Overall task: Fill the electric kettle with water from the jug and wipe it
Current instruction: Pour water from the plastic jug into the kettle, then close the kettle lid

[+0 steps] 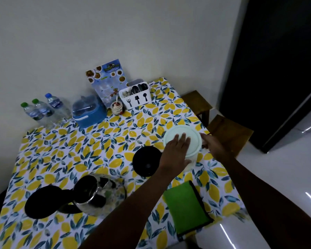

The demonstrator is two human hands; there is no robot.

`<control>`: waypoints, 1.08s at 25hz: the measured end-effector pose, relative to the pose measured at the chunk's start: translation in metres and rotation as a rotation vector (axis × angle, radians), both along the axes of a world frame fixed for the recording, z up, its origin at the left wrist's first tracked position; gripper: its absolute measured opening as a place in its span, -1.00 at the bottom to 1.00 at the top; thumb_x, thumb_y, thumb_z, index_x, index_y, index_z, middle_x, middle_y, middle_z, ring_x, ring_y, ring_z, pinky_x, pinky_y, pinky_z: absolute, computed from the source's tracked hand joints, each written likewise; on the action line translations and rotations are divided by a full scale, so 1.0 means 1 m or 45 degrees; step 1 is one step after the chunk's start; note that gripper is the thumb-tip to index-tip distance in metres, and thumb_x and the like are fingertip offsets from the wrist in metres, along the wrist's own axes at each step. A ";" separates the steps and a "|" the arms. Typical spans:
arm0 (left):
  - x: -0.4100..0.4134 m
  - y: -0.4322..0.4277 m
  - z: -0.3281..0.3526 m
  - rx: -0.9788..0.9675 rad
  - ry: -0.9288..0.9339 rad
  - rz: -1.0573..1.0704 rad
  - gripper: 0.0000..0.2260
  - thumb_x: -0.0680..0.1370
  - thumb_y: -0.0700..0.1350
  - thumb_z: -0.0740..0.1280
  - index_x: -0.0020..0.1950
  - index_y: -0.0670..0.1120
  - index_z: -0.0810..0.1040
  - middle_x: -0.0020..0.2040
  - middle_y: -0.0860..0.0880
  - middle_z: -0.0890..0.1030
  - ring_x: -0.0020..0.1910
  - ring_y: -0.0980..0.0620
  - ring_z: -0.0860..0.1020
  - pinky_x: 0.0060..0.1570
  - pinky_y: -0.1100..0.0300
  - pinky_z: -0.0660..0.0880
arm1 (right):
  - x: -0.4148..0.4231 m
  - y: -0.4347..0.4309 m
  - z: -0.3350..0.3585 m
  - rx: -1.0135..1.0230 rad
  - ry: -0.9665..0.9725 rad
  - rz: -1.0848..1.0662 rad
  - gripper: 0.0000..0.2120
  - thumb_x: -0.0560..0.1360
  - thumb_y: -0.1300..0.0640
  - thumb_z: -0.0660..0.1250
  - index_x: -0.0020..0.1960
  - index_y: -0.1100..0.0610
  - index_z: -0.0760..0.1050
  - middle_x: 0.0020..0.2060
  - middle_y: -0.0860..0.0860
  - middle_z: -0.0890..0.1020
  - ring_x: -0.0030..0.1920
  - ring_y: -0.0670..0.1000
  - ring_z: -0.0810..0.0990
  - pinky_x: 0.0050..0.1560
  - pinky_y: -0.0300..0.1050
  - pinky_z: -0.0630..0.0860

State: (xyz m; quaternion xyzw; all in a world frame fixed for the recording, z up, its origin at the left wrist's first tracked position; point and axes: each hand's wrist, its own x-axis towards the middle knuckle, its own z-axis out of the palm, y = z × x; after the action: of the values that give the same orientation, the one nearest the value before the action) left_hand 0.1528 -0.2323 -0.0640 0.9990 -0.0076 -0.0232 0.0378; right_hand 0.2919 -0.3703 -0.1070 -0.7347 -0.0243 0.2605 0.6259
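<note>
The shiny steel kettle body (101, 196) gleams beside a matt black plastic lid (146, 161). The green cloth (186, 205) looks soft; the pale plastic jug lid (182, 141) is smooth.

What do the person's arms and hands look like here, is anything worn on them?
Both forearms are bare, with no sleeves in view. The left hand and right hand show no gloves, and no watch or bracelet is visible; rings cannot be ruled out.
</note>
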 end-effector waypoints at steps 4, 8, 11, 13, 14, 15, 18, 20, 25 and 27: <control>0.001 -0.002 -0.002 -0.026 -0.028 -0.020 -0.28 0.55 0.12 0.31 0.57 -0.10 0.05 0.61 -0.11 0.08 0.58 -0.14 0.06 0.47 -0.10 0.20 | -0.001 -0.011 0.003 -0.182 -0.323 0.226 -0.74 0.62 0.09 0.22 -0.02 0.22 0.60 -0.12 0.30 0.61 -0.06 0.18 0.59 0.01 0.13 0.48; -0.024 0.012 0.002 -0.279 -0.173 -0.009 -0.35 0.55 0.07 0.34 0.54 -0.11 0.19 0.58 -0.08 0.19 0.58 -0.08 0.11 0.55 -0.03 0.11 | -0.031 -0.016 0.014 -0.187 -0.757 -0.118 -0.88 0.60 0.10 0.27 0.06 0.07 0.57 0.04 0.07 0.64 0.15 0.10 0.58 0.13 -0.09 0.47; -0.064 0.031 0.003 -0.399 -0.343 0.136 -0.44 0.56 0.04 0.35 0.49 -0.12 0.30 0.52 -0.09 0.33 0.53 -0.08 0.24 0.53 0.04 0.15 | -0.074 -0.002 0.019 -0.390 -1.314 -0.134 -0.69 0.53 0.08 0.31 0.21 0.19 0.53 0.19 0.15 0.61 0.29 0.13 0.49 0.31 0.06 0.41; -0.095 0.051 0.004 -0.446 -0.394 0.242 -0.51 0.57 -0.02 0.34 0.46 -0.13 0.35 0.47 -0.11 0.40 0.48 -0.11 0.32 0.49 -0.04 0.29 | -0.112 0.018 0.021 -0.439 -1.458 0.019 -0.56 0.49 0.07 0.36 0.33 0.21 0.46 0.30 0.14 0.55 0.41 0.15 0.40 0.38 0.11 0.32; -0.111 0.061 0.006 -0.469 -0.406 0.295 -0.53 0.58 -0.04 0.33 0.46 -0.13 0.36 0.46 -0.11 0.41 0.47 -0.11 0.34 0.46 -0.05 0.33 | -0.130 0.029 0.022 -0.428 -1.461 0.105 -0.49 0.47 0.07 0.40 0.37 0.21 0.43 0.34 0.14 0.52 0.44 0.14 0.35 0.40 0.13 0.30; -0.130 0.072 0.007 -0.485 -0.415 0.355 -0.55 0.59 -0.05 0.32 0.46 -0.11 0.36 0.46 -0.11 0.42 0.46 -0.10 0.35 0.45 -0.04 0.35 | -0.148 0.042 0.021 -0.415 -1.459 0.184 -0.43 0.46 0.06 0.43 0.39 0.22 0.40 0.37 0.15 0.49 0.46 0.13 0.33 0.42 0.15 0.29; -0.176 0.099 0.014 -0.472 -0.425 0.516 -0.57 0.61 -0.03 0.29 0.46 -0.07 0.37 0.45 -0.06 0.43 0.45 -0.06 0.35 0.44 0.02 0.34 | -0.189 0.072 0.011 -0.412 -1.415 0.399 -0.28 0.41 0.00 0.50 0.44 0.28 0.32 0.42 0.19 0.41 0.47 0.15 0.29 0.42 0.20 0.30; -0.218 0.127 0.022 -0.388 -0.504 0.632 -0.61 0.60 -0.07 0.32 0.42 -0.10 0.42 0.42 -0.09 0.48 0.44 -0.12 0.39 0.43 -0.06 0.36 | -0.221 0.102 0.006 -0.398 -1.335 0.632 -0.21 0.45 -0.09 0.44 0.52 0.20 0.18 0.51 0.11 0.26 0.53 0.08 0.13 0.49 0.12 0.17; -0.316 0.193 0.035 -0.112 -0.873 1.261 -0.58 0.57 -0.09 0.34 0.40 -0.17 0.41 0.47 -0.23 0.35 0.49 -0.25 0.27 0.43 -0.14 0.28 | -0.273 0.169 -0.005 -0.427 -1.074 0.876 -0.10 0.48 -0.11 0.40 0.57 0.12 -0.07 0.58 0.04 0.00 0.56 -0.01 -0.08 0.56 0.08 0.04; -0.335 0.203 0.037 -0.440 -0.853 1.490 -0.47 0.59 -0.01 0.30 0.49 -0.18 0.26 0.52 -0.24 0.26 0.52 -0.23 0.21 0.46 -0.12 0.23 | -0.284 0.183 -0.005 -0.404 -0.956 0.884 -0.09 0.46 -0.05 0.45 0.57 0.15 -0.04 0.58 0.07 0.03 0.57 0.06 -0.01 0.54 0.07 0.10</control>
State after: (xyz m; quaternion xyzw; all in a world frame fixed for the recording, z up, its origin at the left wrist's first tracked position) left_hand -0.1821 -0.0298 -0.0267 0.7719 0.5171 0.3122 0.1981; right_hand 0.0078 -0.1870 -0.1122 -0.8117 -0.4484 0.1721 0.3323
